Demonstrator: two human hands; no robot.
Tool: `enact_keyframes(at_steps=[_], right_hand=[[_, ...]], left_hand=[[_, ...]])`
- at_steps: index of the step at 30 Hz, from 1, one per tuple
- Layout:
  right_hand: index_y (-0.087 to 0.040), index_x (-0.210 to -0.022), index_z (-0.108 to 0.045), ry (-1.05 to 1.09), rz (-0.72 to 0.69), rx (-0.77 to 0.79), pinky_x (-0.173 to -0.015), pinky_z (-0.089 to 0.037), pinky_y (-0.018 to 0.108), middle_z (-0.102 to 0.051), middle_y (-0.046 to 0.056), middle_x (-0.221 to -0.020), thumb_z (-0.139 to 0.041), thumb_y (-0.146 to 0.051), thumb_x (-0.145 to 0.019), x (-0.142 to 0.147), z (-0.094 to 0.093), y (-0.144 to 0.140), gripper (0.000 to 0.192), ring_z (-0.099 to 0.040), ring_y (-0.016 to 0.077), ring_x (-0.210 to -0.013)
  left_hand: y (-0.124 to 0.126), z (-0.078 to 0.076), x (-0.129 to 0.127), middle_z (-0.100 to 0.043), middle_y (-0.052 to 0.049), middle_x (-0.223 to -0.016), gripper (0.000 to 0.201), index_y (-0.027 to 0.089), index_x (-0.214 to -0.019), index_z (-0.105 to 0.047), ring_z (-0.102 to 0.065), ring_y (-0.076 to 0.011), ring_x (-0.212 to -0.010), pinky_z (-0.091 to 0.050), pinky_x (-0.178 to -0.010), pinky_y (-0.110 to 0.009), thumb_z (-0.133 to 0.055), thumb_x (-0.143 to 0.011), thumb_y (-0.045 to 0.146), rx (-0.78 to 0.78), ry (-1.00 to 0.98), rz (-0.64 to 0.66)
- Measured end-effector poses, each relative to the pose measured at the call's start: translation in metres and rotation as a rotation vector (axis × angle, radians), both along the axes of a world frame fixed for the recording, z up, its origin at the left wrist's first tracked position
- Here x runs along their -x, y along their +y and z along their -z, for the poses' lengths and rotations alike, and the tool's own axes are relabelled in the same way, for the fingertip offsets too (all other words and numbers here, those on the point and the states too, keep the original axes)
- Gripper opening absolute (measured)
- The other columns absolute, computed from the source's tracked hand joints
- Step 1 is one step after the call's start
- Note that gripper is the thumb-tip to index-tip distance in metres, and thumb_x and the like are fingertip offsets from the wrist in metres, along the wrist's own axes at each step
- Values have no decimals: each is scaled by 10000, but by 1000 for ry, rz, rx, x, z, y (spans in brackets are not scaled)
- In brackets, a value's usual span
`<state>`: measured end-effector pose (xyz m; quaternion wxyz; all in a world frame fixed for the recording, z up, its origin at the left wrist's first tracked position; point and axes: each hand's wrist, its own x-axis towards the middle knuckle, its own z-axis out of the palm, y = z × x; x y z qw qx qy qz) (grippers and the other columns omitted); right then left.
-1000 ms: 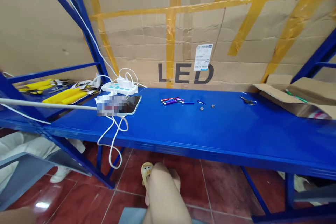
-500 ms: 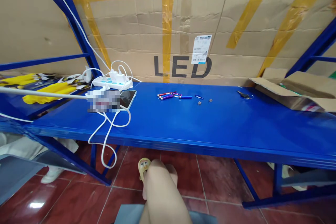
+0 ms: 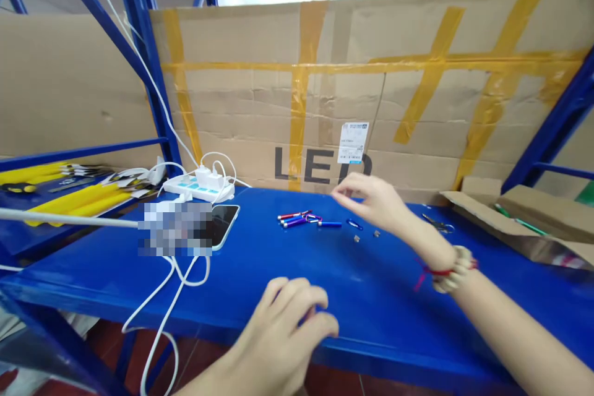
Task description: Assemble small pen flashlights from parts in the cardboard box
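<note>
Hovering empty over small pens (image 3: 301, 219), right hand (image 3: 371, 201); left hand (image 3: 288, 322) rests curled on shelf (image 3: 385, 284) near phone (image 3: 223, 224).

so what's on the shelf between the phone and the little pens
Nothing: in the head view, bare blue shelf runs from the phone to the small pens.

Bare blue shelf (image 3: 385, 284) lies open mid-table; phone (image 3: 221, 226) and white cables (image 3: 180, 284) crowd the left.

A phone (image 3: 224, 223) lies beside a white power strip (image 3: 198, 186).
</note>
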<state>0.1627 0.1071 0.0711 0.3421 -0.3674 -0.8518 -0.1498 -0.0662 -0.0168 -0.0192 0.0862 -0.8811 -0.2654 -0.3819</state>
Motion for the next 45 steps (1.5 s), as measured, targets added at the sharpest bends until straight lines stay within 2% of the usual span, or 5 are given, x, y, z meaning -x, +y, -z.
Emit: enact_keyframes(at_steps=[6,13,25,37,45], right_hand=[[-195,-809,-675,-139,229,458,-623,-390,239,-646,32,-821,-479,-432,-828,-44,44,51,308,-560,137,-716],[-236,-727,-696,-124,420,628,-583,-357,242,-679,-8,-759,-574,-550,-707,-75,29,33,338,-592,153,-721],[-164,-668,-693,-75,403,830,-531,-410,196,-647,21,-602,-626,-288,-649,-79,45,41,142,-597,127,-525],[-226,-798,-702,-101,468,569,-590,-375,231,-671,15,-809,-641,-379,-722,-70,52,39,181,-606,163,-741],[-267,-885,-698,-154,196,524,-667,-385,221,-647,-5,-918,-595,-395,-784,-51,60,34,193,-577,142,-835]], left_hand=[[94,-32,-72,-542,-26,-1035,213,240,-1050,-538,-470,-184,-961,-369,-838,-334,-411,-893,175,298,85,-22],[171,-13,-101,-510,-124,-1096,240,129,-1093,-540,-458,-261,-1038,-373,-897,-413,-455,-885,213,391,309,-226],[177,-4,-90,-535,-88,-1030,147,145,-989,-499,-488,-212,-960,-418,-832,-349,-382,-911,185,480,139,-184],[176,1,-90,-499,-68,-958,64,194,-970,-317,-523,-175,-917,-417,-837,-344,-303,-909,177,561,-152,105],[170,-4,-89,-519,-65,-979,93,194,-994,-331,-533,-168,-910,-428,-807,-315,-296,-909,181,525,-9,150]])
